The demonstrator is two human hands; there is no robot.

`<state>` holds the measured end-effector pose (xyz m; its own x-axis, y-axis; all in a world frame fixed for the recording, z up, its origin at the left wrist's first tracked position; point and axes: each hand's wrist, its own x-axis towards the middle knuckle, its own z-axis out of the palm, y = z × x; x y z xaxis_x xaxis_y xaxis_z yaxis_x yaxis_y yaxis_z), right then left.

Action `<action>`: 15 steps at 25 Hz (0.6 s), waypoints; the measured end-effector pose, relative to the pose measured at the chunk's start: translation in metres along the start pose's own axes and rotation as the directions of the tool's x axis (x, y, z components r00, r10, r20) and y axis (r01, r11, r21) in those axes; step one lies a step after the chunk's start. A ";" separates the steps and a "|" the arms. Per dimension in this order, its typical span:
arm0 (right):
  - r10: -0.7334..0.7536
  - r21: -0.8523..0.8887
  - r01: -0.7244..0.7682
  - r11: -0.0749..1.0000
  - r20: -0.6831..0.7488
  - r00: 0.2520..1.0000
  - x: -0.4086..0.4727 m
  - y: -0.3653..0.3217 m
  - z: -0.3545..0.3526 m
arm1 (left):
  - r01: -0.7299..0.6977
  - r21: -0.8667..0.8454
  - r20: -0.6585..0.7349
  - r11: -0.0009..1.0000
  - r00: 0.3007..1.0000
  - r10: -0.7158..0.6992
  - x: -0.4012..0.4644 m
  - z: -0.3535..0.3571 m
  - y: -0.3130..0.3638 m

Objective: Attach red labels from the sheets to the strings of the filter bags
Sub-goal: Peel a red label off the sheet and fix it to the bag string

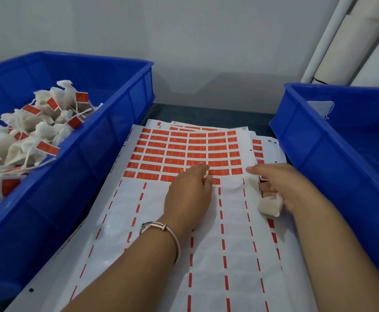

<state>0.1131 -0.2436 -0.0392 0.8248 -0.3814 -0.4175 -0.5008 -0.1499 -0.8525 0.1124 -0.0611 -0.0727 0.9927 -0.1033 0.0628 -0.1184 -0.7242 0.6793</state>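
The person's left hand (pixel 188 194) lies palm down on the top label sheet (pixel 152 233), its fingers straight and close together, the tips reaching the lowest full row of red labels (pixel 179 152). I cannot tell whether a fingertip is lifting a label or only pressing on one. A silver bangle (pixel 161 230) sits on that wrist.

The right hand (pixel 281 185) is just beside it, over the sheet's right edge. Its forefinger points left toward the other hand, while the lower fingers curl round a small white filter bag (pixel 270 207), which is tucked under the palm and touches the paper. The bag's string is hidden from where I stand.

The sheet is half used: the near part is bare backing with red dashed strips left between the columns, and the far part still carries rows of labels. More sheets (pixel 263 145) lie stacked beneath it, fanned out at the far and right edges.

To the left is a blue plastic crate (pixel 107 140) heaped with filter bags (pixel 26 136) that already carry red tags on their strings. To the right stands a second blue crate (pixel 314 140); one untagged white bag (pixel 320 108) shows against its far inner wall. White pipes (pixel 350 39) run up the grey wall in the right corner.
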 end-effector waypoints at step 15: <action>0.000 0.260 -0.167 0.951 0.541 0.841 -0.007 0.002 -0.020 | -0.180 -0.103 -0.046 0.978 0.983 0.177 -0.009 -0.001 0.005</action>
<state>0.1006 -0.2594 -0.0319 0.8356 0.1731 -0.5214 -0.5461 0.1583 -0.8226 0.1034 -0.0630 -0.0693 0.9562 -0.1983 0.2151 -0.2923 -0.6197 0.7284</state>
